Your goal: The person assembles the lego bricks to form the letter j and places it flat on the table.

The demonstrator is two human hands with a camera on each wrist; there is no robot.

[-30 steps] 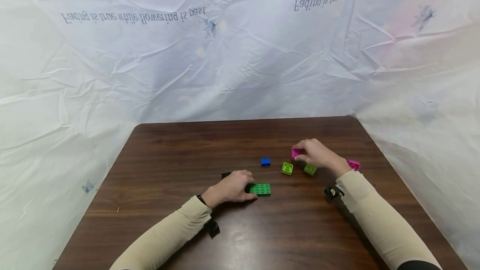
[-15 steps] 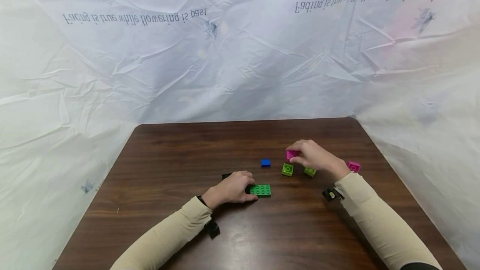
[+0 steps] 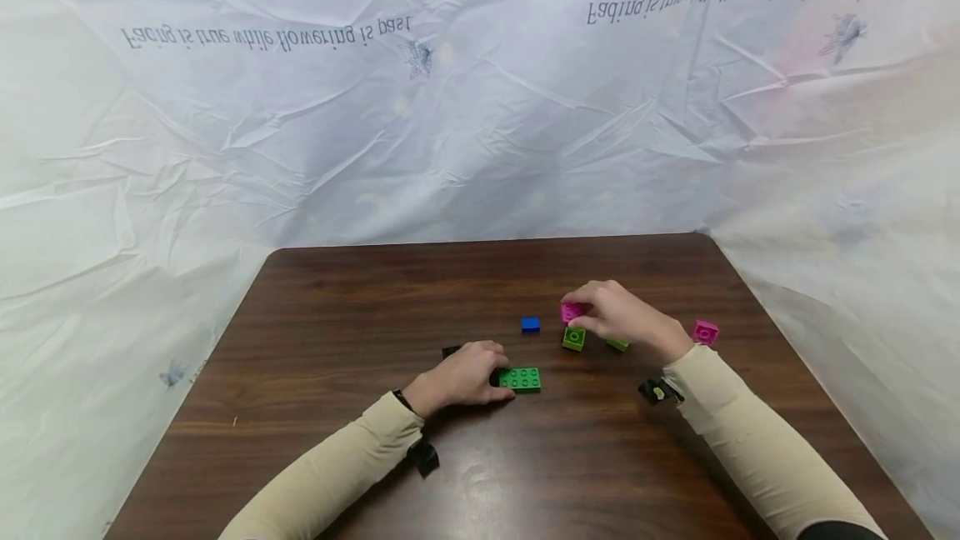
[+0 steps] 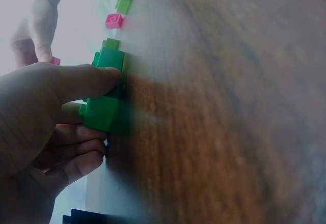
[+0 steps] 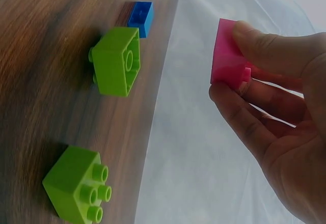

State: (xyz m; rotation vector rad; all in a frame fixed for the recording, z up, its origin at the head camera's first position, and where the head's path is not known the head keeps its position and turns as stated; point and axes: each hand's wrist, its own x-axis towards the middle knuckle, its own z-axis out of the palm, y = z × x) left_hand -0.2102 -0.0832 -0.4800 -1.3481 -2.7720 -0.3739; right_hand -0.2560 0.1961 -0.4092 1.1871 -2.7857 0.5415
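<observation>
My left hand [image 3: 468,373] grips a green toy brick [image 3: 521,379] with two rows of studs, which lies studs up on the table. The left wrist view shows the thumb across the side of that brick [image 4: 102,113]. Between thumb and fingertips, my right hand [image 3: 622,312] pinches a pink toy brick [image 5: 229,56], held above the tabletop with its studs toward the palm. Beneath it lie a lime brick [image 5: 114,63] with its hollow underside showing and another lime brick [image 5: 74,183] on its side, partly hidden by the right hand in the head view.
A small blue brick [image 3: 530,324] lies left of the lime ones. Another pink brick [image 3: 705,332] sits near the right forearm. A black block [image 3: 450,351] shows behind the left hand. The brown wooden table [image 3: 337,298] ends at a pale hanging sheet [image 3: 480,107].
My right hand has carried the pink brick a little to the left, from over the space between the lime bricks to just behind the upturned one. The left hand has stayed put.
</observation>
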